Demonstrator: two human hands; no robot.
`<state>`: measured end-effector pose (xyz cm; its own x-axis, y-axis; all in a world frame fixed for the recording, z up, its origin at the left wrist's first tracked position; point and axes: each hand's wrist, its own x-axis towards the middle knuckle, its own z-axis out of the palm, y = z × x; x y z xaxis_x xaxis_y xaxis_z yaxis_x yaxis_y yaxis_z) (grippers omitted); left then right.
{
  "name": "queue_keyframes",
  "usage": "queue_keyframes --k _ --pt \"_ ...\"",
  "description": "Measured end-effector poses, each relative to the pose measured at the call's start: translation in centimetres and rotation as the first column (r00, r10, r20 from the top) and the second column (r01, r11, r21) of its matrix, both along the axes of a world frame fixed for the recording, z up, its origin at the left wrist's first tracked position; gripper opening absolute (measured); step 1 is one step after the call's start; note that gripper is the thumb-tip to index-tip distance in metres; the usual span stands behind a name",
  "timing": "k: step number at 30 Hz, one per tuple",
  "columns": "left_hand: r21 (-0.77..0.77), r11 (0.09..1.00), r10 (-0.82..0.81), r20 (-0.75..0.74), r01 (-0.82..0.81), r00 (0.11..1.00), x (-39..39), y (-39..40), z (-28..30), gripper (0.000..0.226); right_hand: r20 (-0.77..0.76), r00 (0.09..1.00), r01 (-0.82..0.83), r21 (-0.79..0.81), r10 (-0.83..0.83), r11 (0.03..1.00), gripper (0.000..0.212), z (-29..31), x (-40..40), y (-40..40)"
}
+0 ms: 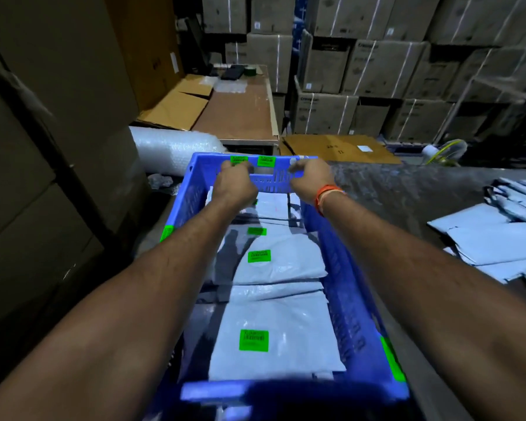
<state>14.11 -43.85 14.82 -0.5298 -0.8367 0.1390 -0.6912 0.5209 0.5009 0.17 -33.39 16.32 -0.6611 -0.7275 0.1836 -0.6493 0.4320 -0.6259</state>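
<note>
A blue plastic crate (346,287) lies in front of me on a dark surface. Inside it are several grey poly mailer bags (274,338) with green barcode labels (253,340). Both arms reach across the crate to its far wall. My left hand (233,183) grips the far rim with curled fingers. My right hand (312,177), with an orange band at the wrist, grips the same rim further right. More green labels are stuck on that rim between my hands.
A pile of grey mailer bags (495,241) lies on the surface at right. A bubble-wrap roll (176,147) and a brown table (240,107) stand beyond the crate. Tall cartons (43,147) rise at left, and stacked strapped boxes (377,71) fill the back.
</note>
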Motion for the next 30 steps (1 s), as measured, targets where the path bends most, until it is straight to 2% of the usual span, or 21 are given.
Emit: queue_keyframes --k 4,8,12,16,22,30 --pt "-0.046 0.991 -0.127 -0.112 0.122 0.986 -1.8 5.2 3.4 0.047 -0.008 0.998 0.067 -0.097 -0.068 0.993 0.035 2.4 -0.4 5.6" --pt "-0.099 0.946 -0.322 -0.203 0.308 0.925 -4.5 11.8 5.9 0.039 -0.043 0.992 0.108 -0.155 -0.116 0.982 0.032 4.2 -1.0 13.2" --pt "-0.134 0.898 -0.439 -0.234 0.418 0.868 -7.0 18.8 7.8 0.040 -0.088 0.973 0.190 -0.208 -0.211 0.960 0.032 4.9 -2.4 20.9" --pt "-0.178 0.870 -0.491 -0.227 0.460 0.841 -9.7 26.6 8.3 0.040 -0.048 0.962 0.249 -0.254 -0.269 0.934 0.033 4.2 -5.0 28.8" --pt "-0.044 0.851 -0.520 -0.206 0.523 0.829 -15.6 39.0 4.9 0.042 0.040 0.930 0.364 -0.218 -0.364 0.905 0.031 1.2 -9.8 43.0" --pt "0.078 0.836 -0.534 -0.113 0.543 0.838 -24.4 53.5 -2.3 0.041 0.086 0.926 0.374 -0.083 -0.367 0.924 0.032 -4.7 -16.0 57.3"
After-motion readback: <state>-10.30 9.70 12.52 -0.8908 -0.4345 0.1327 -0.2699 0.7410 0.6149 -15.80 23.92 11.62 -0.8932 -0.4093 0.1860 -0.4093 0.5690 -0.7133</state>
